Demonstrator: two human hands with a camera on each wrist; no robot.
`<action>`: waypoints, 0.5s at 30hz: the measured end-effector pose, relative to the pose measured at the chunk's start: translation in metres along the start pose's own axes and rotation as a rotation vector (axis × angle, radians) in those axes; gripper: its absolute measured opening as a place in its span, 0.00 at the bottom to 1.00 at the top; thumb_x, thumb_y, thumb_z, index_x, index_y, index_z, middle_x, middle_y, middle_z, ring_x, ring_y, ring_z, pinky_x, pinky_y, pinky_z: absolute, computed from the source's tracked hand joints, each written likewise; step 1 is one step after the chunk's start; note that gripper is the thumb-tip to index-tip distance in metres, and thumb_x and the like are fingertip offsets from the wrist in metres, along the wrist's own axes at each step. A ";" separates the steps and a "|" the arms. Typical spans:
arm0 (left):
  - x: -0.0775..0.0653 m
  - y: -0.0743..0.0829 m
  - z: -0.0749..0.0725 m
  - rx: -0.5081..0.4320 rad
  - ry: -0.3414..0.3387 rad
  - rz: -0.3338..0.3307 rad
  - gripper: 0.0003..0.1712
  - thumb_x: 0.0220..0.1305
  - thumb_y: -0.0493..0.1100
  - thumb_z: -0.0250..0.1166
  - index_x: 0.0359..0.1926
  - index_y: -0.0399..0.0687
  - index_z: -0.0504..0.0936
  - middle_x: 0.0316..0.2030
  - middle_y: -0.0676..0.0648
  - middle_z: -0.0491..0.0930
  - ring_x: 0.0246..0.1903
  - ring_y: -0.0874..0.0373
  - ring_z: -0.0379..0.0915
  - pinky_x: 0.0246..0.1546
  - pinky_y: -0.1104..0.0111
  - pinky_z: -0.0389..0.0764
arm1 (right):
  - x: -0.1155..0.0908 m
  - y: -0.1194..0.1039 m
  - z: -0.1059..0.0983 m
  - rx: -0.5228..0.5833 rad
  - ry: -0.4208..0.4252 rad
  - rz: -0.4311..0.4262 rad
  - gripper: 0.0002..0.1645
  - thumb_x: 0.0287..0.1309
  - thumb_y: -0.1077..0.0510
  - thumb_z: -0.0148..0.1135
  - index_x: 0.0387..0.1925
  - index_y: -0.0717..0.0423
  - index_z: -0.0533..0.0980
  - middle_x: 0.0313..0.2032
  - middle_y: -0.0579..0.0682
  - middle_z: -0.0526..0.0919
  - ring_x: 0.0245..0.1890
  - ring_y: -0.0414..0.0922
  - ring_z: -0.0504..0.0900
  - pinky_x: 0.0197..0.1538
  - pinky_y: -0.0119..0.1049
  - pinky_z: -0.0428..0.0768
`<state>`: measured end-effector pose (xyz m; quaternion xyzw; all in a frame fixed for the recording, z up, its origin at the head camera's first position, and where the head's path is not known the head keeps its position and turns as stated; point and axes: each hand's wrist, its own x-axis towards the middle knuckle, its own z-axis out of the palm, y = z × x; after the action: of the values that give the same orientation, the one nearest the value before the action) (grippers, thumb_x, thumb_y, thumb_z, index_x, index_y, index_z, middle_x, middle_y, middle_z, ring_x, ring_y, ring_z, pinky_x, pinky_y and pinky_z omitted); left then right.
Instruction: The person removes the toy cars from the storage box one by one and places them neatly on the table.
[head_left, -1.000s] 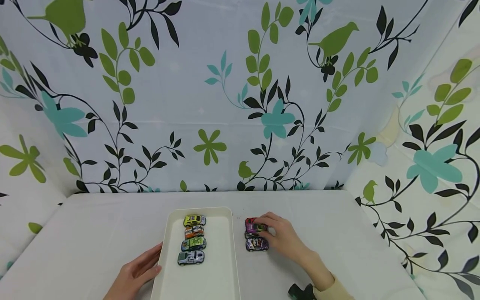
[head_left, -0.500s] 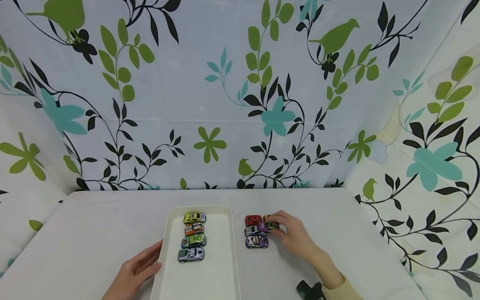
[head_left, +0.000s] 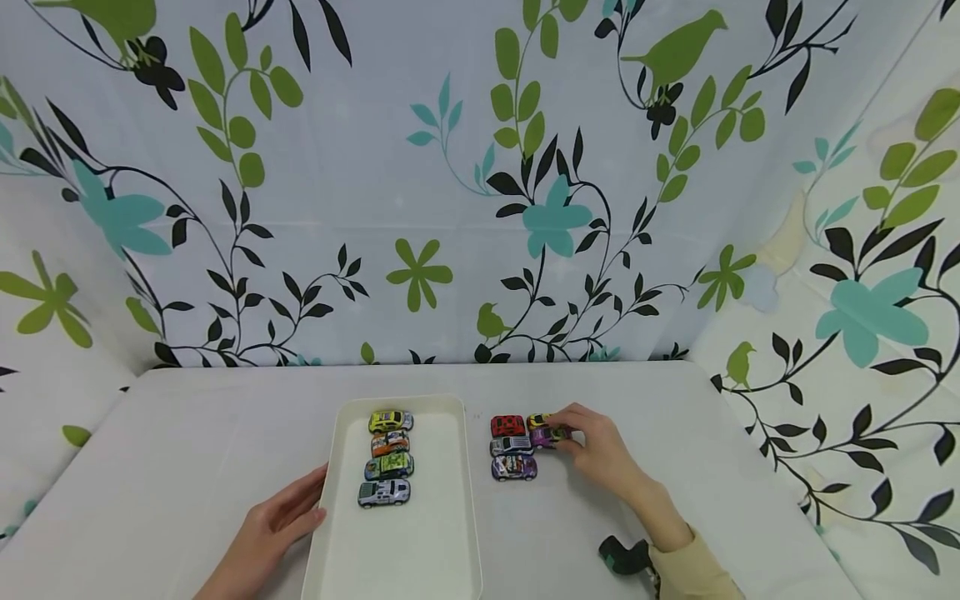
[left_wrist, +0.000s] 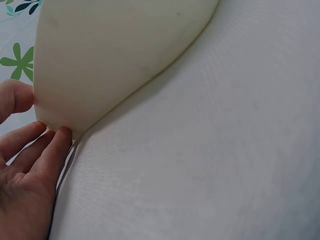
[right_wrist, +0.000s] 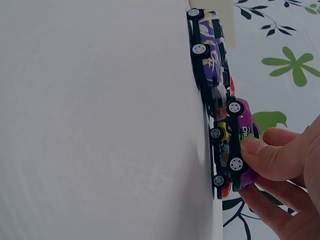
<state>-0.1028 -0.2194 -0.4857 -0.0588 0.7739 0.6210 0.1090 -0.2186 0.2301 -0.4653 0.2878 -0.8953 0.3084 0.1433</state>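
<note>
My right hand (head_left: 603,457) pinches a purple toy car (right_wrist: 245,127) between thumb and fingers. In the right wrist view the car is raised off the table beside a yellow toy car (right_wrist: 222,145). A red toy car (head_left: 507,426), a silver-and-black one (head_left: 512,446) and a purple-and-white one (head_left: 514,467) form a column just left of it. My left hand (head_left: 264,529) touches the left outer wall of a white tray (head_left: 442,525) with extended fingertips (left_wrist: 62,132). Inside the tray, yellow (head_left: 390,421), orange (head_left: 389,442), green (head_left: 388,466) and silver toy cars (head_left: 384,492) stand in a column.
A dark device (head_left: 624,557) is by the right sleeve (head_left: 693,571). The white table (head_left: 187,442) ends at a patterned cloth backdrop (head_left: 337,242) behind and on both sides. Bare tray floor lies right of and in front of its cars.
The right hand has carried the purple car rightward from over the column, uncovering the red and silver-and-black cars. The left hand stays at the tray. The head view has tilted slightly down.
</note>
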 end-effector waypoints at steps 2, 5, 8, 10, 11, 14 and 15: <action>0.000 0.001 0.000 0.001 0.003 -0.007 0.42 0.68 0.51 0.66 0.76 0.43 0.60 0.74 0.41 0.61 0.58 0.80 0.65 0.57 0.74 0.78 | 0.000 0.002 0.000 -0.015 -0.006 0.022 0.23 0.43 0.76 0.74 0.43 0.57 0.84 0.41 0.45 0.86 0.43 0.44 0.85 0.47 0.41 0.86; -0.001 0.002 0.000 0.010 0.009 -0.020 0.42 0.68 0.51 0.66 0.76 0.43 0.60 0.74 0.41 0.61 0.62 0.74 0.65 0.58 0.70 0.79 | -0.001 0.004 -0.001 -0.013 -0.035 0.041 0.23 0.44 0.76 0.73 0.44 0.56 0.84 0.41 0.45 0.86 0.43 0.45 0.85 0.48 0.42 0.86; -0.001 0.002 0.000 0.014 0.013 -0.026 0.42 0.68 0.51 0.66 0.76 0.44 0.60 0.74 0.41 0.61 0.64 0.70 0.64 0.58 0.69 0.79 | -0.002 0.006 0.000 -0.004 -0.059 0.044 0.23 0.44 0.76 0.73 0.44 0.56 0.84 0.41 0.46 0.86 0.44 0.46 0.85 0.50 0.42 0.86; -0.001 0.002 0.000 0.017 0.010 -0.023 0.42 0.68 0.51 0.65 0.76 0.43 0.60 0.74 0.41 0.61 0.63 0.72 0.65 0.58 0.69 0.79 | -0.002 0.006 0.000 0.001 -0.065 0.043 0.23 0.44 0.76 0.73 0.44 0.56 0.84 0.41 0.46 0.86 0.44 0.46 0.85 0.50 0.43 0.85; -0.001 0.002 0.000 0.014 0.008 -0.022 0.42 0.68 0.51 0.65 0.76 0.43 0.60 0.74 0.41 0.61 0.61 0.74 0.65 0.58 0.69 0.79 | -0.002 0.007 0.000 -0.001 -0.067 0.043 0.23 0.44 0.75 0.73 0.44 0.56 0.84 0.41 0.46 0.86 0.44 0.46 0.85 0.50 0.43 0.85; 0.000 0.002 0.000 0.007 0.004 -0.010 0.42 0.68 0.51 0.66 0.76 0.43 0.60 0.74 0.40 0.60 0.57 0.81 0.65 0.58 0.71 0.79 | -0.002 0.007 -0.001 -0.004 -0.064 0.035 0.23 0.44 0.76 0.73 0.44 0.56 0.84 0.40 0.46 0.86 0.43 0.47 0.85 0.50 0.43 0.86; 0.000 0.002 0.001 0.007 0.002 -0.002 0.42 0.68 0.51 0.66 0.76 0.42 0.60 0.74 0.40 0.60 0.56 0.83 0.65 0.57 0.73 0.79 | -0.002 0.007 -0.001 -0.004 -0.063 0.033 0.23 0.44 0.76 0.73 0.44 0.56 0.84 0.40 0.46 0.86 0.43 0.47 0.85 0.49 0.44 0.86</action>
<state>-0.1031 -0.2185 -0.4841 -0.0598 0.7761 0.6183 0.1090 -0.2217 0.2361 -0.4689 0.2820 -0.9046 0.2998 0.1105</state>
